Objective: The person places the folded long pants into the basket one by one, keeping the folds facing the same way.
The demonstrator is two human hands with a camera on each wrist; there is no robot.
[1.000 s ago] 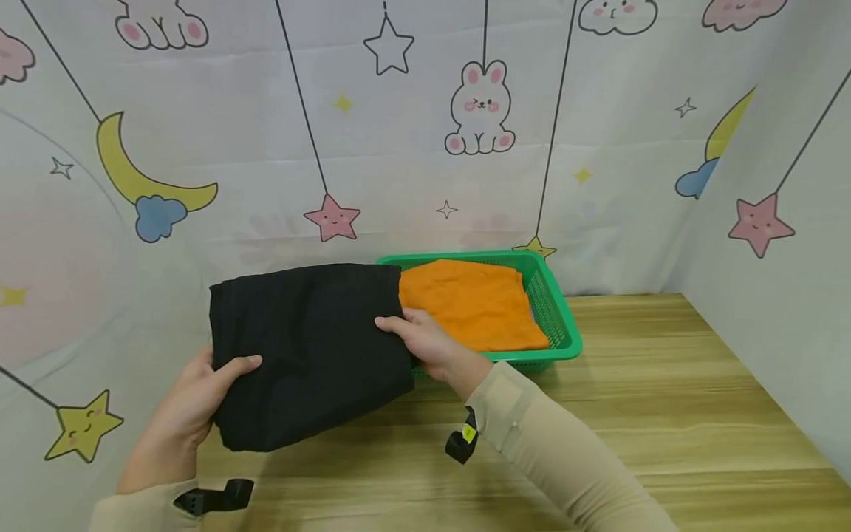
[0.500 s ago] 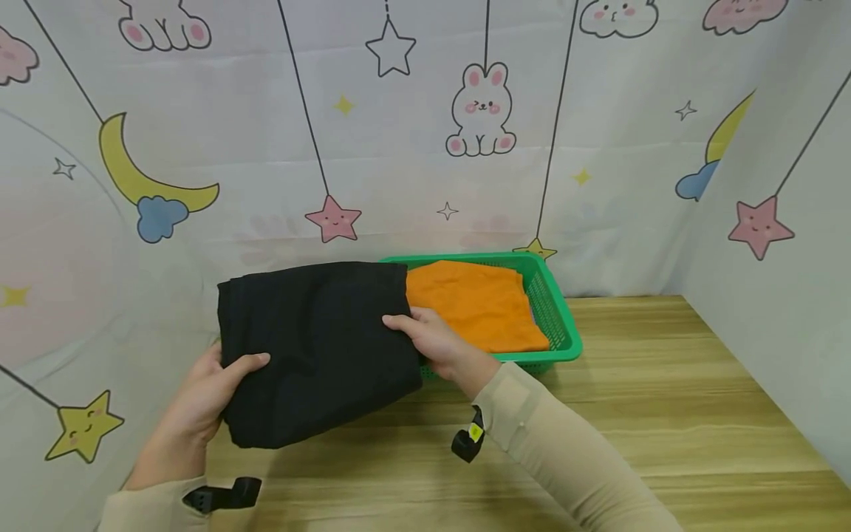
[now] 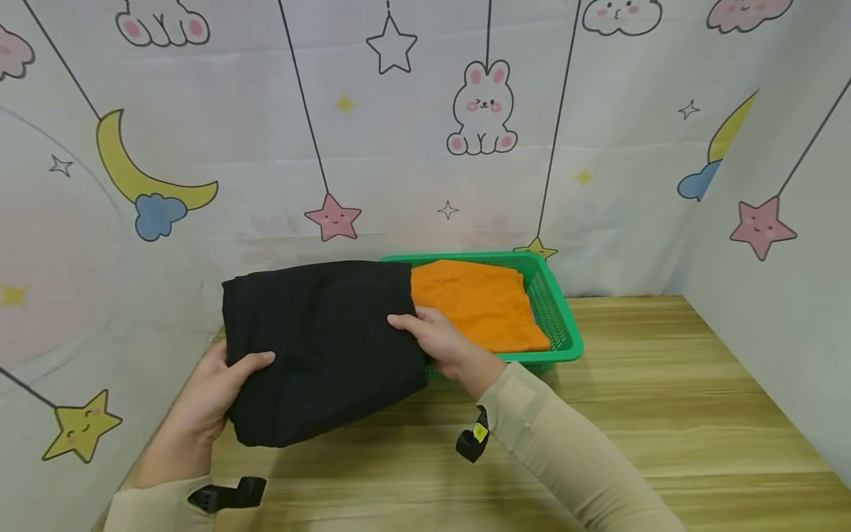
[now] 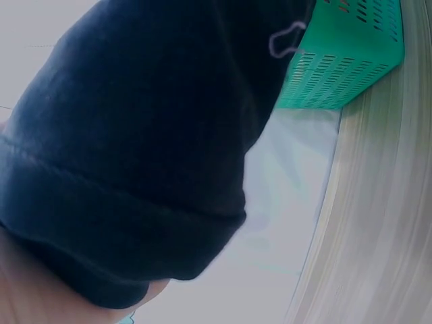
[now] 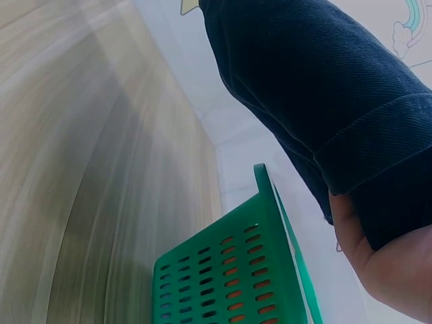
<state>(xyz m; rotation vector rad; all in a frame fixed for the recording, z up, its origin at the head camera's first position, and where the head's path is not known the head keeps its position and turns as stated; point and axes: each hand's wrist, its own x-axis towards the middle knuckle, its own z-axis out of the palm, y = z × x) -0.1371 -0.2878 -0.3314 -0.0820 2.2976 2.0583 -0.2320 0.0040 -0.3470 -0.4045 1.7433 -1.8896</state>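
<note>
A folded black garment with stitched hems is held up above the table between both hands. My left hand grips its left edge, thumb on the front face and fingers hidden behind. At the opposite edge my right hand pinches the fabric, its thumb also in front. In the left wrist view the dark cloth fills much of the picture. From the right wrist, the underside of the bundle shows, raised off the table. Behind it, a folded orange cloth lies in a green plastic basket.
The basket stands on the wood-grain table against the back, its left part hidden by the black garment. A white printed curtain hangs behind and along both sides. Each wrist wears a small black camera mount.
Both hands have shifted a little to the right with the black garment, which now covers slightly more of the basket's left side. Their hold looks unchanged.
</note>
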